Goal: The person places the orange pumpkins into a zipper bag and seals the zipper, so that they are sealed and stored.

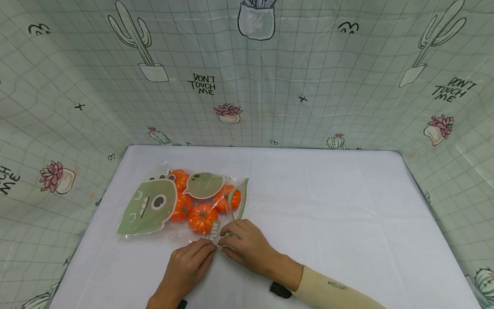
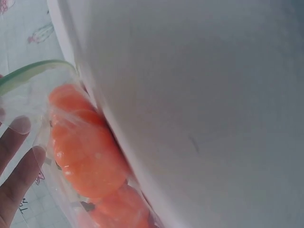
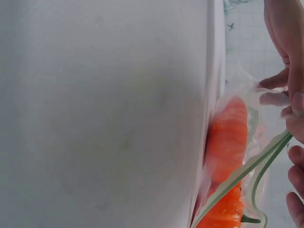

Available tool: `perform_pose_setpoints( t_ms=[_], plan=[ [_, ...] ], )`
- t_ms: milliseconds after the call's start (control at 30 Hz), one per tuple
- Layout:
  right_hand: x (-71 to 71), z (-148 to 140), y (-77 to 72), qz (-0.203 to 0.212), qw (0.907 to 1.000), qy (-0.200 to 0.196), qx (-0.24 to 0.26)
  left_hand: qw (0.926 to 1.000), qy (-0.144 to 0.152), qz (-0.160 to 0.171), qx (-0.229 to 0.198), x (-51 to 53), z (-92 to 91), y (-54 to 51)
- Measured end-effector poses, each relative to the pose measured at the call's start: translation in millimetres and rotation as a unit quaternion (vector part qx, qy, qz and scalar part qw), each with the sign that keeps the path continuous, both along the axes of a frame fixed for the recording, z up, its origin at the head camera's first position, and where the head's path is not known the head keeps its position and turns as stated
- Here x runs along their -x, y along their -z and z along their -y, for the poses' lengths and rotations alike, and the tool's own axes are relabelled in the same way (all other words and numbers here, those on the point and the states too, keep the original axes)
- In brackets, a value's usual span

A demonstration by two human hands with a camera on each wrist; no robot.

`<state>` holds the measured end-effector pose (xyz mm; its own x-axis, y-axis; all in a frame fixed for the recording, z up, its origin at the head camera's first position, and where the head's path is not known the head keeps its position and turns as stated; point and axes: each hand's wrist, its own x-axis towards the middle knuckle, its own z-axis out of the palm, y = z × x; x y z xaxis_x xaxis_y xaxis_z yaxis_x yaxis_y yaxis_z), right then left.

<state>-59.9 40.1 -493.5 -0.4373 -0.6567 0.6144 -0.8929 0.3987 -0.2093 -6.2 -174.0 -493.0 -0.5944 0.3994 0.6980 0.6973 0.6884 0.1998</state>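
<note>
A clear plastic zip bag (image 1: 148, 210) with a green cartoon monster printed on it lies on the left half of the table. Inside are several small orange pumpkins (image 1: 202, 219). The green-edged mouth (image 1: 244, 199) of the bag faces right and gapes in a loop at its far part. My left hand (image 1: 189, 264) pinches the near corner of that mouth. Touching fingertips with it, my right hand (image 1: 248, 249) pinches the green zip edge (image 3: 251, 166). In the left wrist view the pumpkins (image 2: 88, 152) show through the film, with fingers (image 2: 21, 175) beside them.
A white cloth covers the table (image 1: 328, 214). Behind it and on both sides hangs a grid-patterned curtain (image 1: 262, 86) with cactus prints. A small black object (image 1: 280, 290) shows under my right wrist.
</note>
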Motion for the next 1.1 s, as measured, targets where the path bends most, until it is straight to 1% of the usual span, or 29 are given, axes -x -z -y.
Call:
perform_pose_setpoints(
  t_ms=[133, 233, 433, 500, 600, 667, 767, 833, 900, 967, 1033, 1100],
  plan=[
    [1.2, 0.8, 1.7, -0.026, 0.9996, -0.006, 0.005, 1.0, 0.005, -0.006, 0.001, 0.1, 0.5, 0.0],
    [1.9, 1.0, 1.5, -0.035, 0.9993, -0.008, 0.0, 0.9999, 0.004, -0.009, 0.007, 0.0, 0.4, -0.4],
    [5.9, -0.1, 1.7, -0.058, 0.9982, -0.003, -0.014, 0.9995, -0.012, 0.003, 0.027, -1.9, -0.2, -1.8],
    [9.1, -1.0, 2.8, -0.066, 0.9978, 0.001, -0.013, 0.9996, -0.017, 0.0, 0.024, -2.0, -0.7, -2.4],
    [15.2, -3.1, 4.7, -0.073, 0.9972, 0.009, -0.008, 0.9998, -0.017, -0.003, 0.004, -2.2, -1.3, -3.0],
    [19.1, -4.8, 5.8, -0.072, 0.9973, 0.014, -0.004, 0.9997, -0.022, 0.007, -0.011, -2.6, -1.8, -3.8],
    [23.5, -6.9, 6.0, -0.069, 0.9975, 0.018, 0.002, 0.9978, -0.04, 0.039, -0.035, -4.2, -3.1, -5.3],
    [25.1, -7.7, 5.6, -0.066, 0.9977, 0.018, 0.004, 0.9949, -0.055, 0.068, -0.05, -5.4, -3.9, -6.3],
    [25.8, -7.9, 4.4, -0.068, 0.9976, 0.016, 0.004, 0.991, -0.063, 0.094, -0.072, -6.4, -4.6, -7.0],
    [25.8, -7.8, 3.4, -0.065, 0.9977, 0.016, 0.001, 0.9881, -0.065, 0.107, -0.09, -6.9, -5.2, -7.8],
    [25.6, -7.8, 2.5, -0.063, 0.9978, 0.02, -0.003, 0.9886, -0.065, 0.103, -0.088, -6.9, -6.8, -9.1],
    [25.1, -7.9, 1.6, -0.06, 0.9978, 0.025, -0.006, 0.9919, -0.067, 0.083, -0.069, -6.9, -9.4, -11.2]
  ],
)
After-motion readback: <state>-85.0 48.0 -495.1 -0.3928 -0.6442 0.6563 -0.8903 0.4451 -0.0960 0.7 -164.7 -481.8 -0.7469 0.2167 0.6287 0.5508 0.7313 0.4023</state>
